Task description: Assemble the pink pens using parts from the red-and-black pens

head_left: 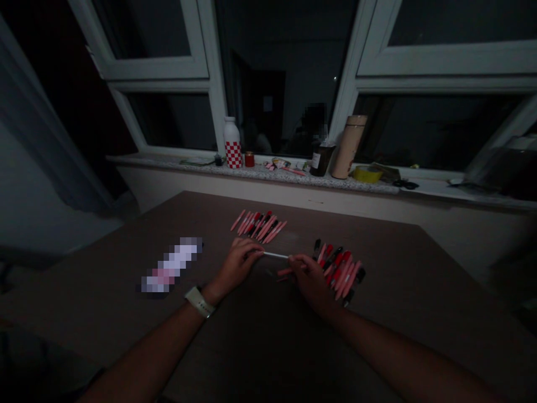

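Observation:
A thin white rod (276,255) is held level above the table, one end in each hand; its exact kind is too dim to tell. My left hand (241,258) pinches its left end between thumb and fingertips. At the other end, the fingertips of my right hand (308,274) are closed on it. Just beyond my left hand lies a row of pink, red and black pens (260,225). A looser pile of similar pens (342,270) spreads beside my right hand, partly hidden by it. One pink pen (284,272) pokes out left of that hand.
The brown table (138,246) carries a blurred-out oblong object (172,266) at left. On the windowsill (268,174) behind stand a checkered white bottle (232,143), a red jar (249,159), a dark bottle (321,158), a tan flask (349,146) and yellow tape (367,174).

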### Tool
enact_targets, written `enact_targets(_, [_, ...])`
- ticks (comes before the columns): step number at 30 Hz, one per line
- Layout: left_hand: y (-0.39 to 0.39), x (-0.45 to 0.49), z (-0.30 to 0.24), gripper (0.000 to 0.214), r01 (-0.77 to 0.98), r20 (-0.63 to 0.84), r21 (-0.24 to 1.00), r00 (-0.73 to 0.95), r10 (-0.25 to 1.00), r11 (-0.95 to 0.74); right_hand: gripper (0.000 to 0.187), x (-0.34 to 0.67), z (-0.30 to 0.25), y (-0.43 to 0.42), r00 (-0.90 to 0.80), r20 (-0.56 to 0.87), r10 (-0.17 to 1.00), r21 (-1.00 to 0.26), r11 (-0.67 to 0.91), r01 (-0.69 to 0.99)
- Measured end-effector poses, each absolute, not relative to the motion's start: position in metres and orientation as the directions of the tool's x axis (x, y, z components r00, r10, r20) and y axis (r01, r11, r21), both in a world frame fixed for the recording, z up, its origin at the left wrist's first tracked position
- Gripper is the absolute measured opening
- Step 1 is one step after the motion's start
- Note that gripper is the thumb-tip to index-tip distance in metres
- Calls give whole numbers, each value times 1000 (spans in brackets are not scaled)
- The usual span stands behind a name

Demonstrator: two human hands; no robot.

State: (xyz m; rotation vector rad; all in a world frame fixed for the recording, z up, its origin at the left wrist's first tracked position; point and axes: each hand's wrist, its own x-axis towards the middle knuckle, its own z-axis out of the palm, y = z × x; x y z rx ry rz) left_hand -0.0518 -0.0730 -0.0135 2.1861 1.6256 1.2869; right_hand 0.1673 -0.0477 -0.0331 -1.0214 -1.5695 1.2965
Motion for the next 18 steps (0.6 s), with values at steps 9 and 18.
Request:
enact_targets(9, [-75,-52,-6,21,382,331,894,-214,919,-233,32,168,-31,-50,-467,148,872,-935,277,221])
enact_targets(18, [-75,-43,-15,31,113,176,981,-151,973,-160,37,167,-31,-53,-577,207,790,-869,419,262])
